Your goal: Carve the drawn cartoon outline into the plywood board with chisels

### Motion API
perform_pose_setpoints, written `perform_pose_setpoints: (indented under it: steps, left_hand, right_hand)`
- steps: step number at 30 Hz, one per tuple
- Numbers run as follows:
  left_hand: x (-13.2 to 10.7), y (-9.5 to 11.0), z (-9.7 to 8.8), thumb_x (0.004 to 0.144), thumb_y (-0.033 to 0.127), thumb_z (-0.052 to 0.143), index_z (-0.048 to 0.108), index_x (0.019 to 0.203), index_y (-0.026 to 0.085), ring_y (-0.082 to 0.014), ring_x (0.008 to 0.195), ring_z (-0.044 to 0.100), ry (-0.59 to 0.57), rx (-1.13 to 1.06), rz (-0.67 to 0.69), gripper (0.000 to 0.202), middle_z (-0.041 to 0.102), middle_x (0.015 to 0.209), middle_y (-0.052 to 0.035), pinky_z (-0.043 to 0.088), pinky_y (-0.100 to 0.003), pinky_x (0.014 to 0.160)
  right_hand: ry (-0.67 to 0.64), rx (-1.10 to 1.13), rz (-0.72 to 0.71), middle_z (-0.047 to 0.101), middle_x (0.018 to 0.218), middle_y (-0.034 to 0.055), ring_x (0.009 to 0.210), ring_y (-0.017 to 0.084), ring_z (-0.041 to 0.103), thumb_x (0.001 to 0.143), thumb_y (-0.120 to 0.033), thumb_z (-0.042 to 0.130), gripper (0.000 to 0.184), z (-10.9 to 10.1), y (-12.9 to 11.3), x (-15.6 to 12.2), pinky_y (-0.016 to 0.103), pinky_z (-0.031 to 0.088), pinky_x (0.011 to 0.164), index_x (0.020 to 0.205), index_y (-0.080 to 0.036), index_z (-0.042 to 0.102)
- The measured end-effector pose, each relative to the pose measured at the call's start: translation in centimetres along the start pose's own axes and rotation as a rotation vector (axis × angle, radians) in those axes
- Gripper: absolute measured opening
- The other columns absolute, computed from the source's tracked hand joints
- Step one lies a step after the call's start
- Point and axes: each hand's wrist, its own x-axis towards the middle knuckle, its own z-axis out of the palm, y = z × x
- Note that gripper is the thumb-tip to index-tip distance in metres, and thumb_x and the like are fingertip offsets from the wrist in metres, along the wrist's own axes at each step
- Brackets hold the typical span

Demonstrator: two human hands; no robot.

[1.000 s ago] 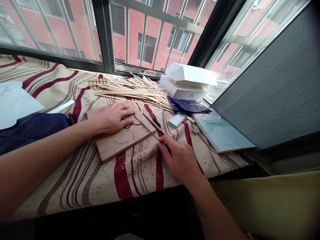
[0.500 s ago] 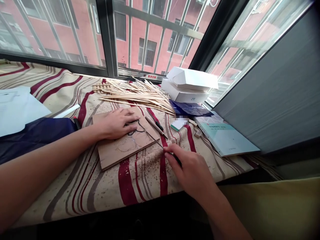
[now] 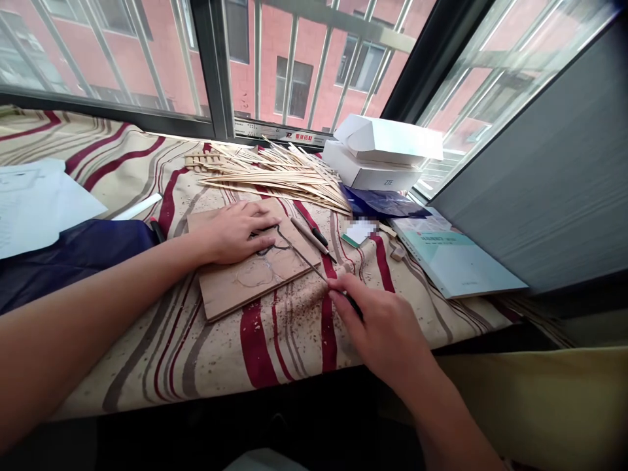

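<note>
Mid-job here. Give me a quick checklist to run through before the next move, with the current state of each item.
Left hand flat on the wooden board: ok.
Right hand pinching the thin dark rod: ok.
Rod tip touching the board's dark outline: cannot tell.
Wood shavings off the striped cloth: not ok, they are scattered across it.
Two slim tools lying apart from the right hand: ok.

Bare left forearm [image 3: 98, 281] and right forearm [image 3: 454, 418]
</note>
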Motion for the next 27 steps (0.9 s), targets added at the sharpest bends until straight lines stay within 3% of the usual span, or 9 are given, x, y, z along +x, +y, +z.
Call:
perform_pose_setpoints:
  steps: [7, 19, 24, 27]
  left_hand:
    - [-0.1, 0.4, -0.3, 0.108, 0.060, 0.035, 0.054, 0.161, 0.026, -0.0352, 0.152, 0.043, -0.020, 0.013, -0.023, 0.066, 0.049, 0.167, -0.0113, 0.027, -0.051, 0.129]
    - [0.0, 0.0, 0.0, 0.108, 0.063, 0.036, 0.054, 0.161, 0.027, -0.0347, 0.154, 0.042, -0.010, -0.016, -0.004, 0.067, 0.050, 0.167, -0.0123, 0.027, -0.052, 0.129]
    - [0.1, -0.4, 0.0, 0.107, 0.063, 0.035, 0.054, 0.162, 0.028, -0.0328, 0.155, 0.042, -0.006, 0.006, -0.038, 0.067, 0.046, 0.170, -0.0098, 0.025, -0.050, 0.131]
    - [0.1, -1.3, -0.1, 0.108, 0.063, 0.033, 0.051, 0.163, 0.030, -0.0349, 0.157, 0.039, -0.022, 0.000, -0.078, 0.067, 0.039, 0.175, -0.0084, 0.021, -0.054, 0.132]
  right_hand:
    - [0.051, 0.018, -0.013, 0.083, 0.081, 0.0036, 0.060, 0.024, 0.075, 0.105, -0.025, 0.051, 0.025, 0.0, 0.6, -0.7, 0.031, 0.042, 0.058, 0.104, -0.020, 0.075]
    - [-0.163, 0.004, 0.090, 0.083, 0.090, 0.0080, 0.076, 0.028, 0.077, 0.107, -0.030, 0.045, 0.029, 0.1, 0.5, 1.1, 0.032, 0.039, 0.066, 0.109, -0.020, 0.072]
    - [-0.257, -0.036, 0.076, 0.080, 0.090, 0.0086, 0.083, 0.027, 0.073, 0.108, -0.030, 0.048, 0.027, -0.3, 0.7, 4.8, 0.031, 0.037, 0.069, 0.116, -0.020, 0.071]
    - [-0.316, 0.008, -0.028, 0.073, 0.079, 0.0028, 0.073, 0.021, 0.064, 0.104, -0.028, 0.056, 0.019, -1.7, 1.7, 8.5, 0.029, 0.035, 0.067, 0.111, -0.022, 0.072]
